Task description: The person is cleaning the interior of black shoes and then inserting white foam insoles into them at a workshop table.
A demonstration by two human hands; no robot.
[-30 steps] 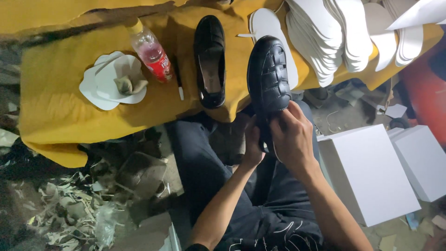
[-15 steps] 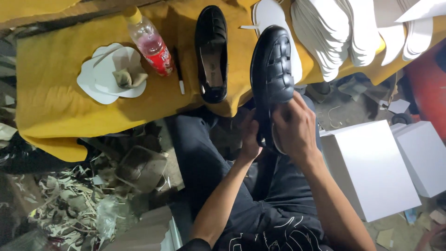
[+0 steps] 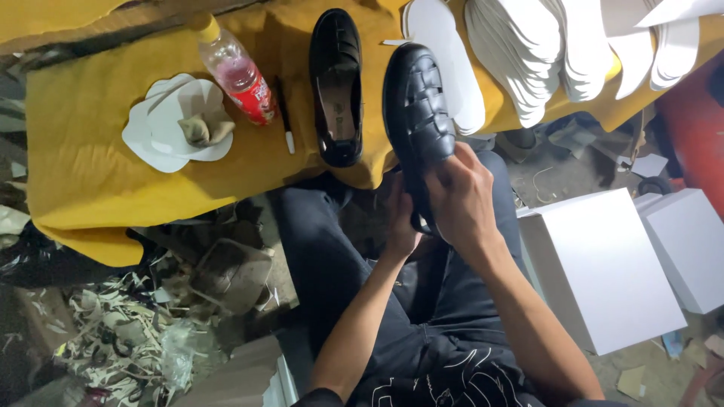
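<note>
Woven black shoe (image 3: 417, 113): centre of frame, toe toward the top, heel end hidden by the hands
Right hand (image 3: 461, 200): fingers curled closed over the shoe's heel
Left hand (image 3: 401, 226): tucked beneath the heel, grip mostly hidden, cannot tell

The surface (image 3: 90, 151) runs across the top of the view, beyond the person's knees. On it, from left to right: a stack of cut sheets (image 3: 162, 132) with a crumpled scrap (image 3: 205, 128) on top; a bottle (image 3: 235, 71) lying just right of the stack; a pen (image 3: 286, 117) beside the bottle; a shoe (image 3: 336, 87) right of the pen, heel at the near edge. Right of that shoe, a second shoe (image 3: 417, 113) is held above the near edge, with the left hand (image 3: 401, 222) under its heel and the right hand (image 3: 460, 200) over it. Insoles (image 3: 543, 53) lie fanned further right. On the floor, two boxes (image 3: 603, 267) stand right of the legs and scraps (image 3: 113, 339) lie left.
</note>
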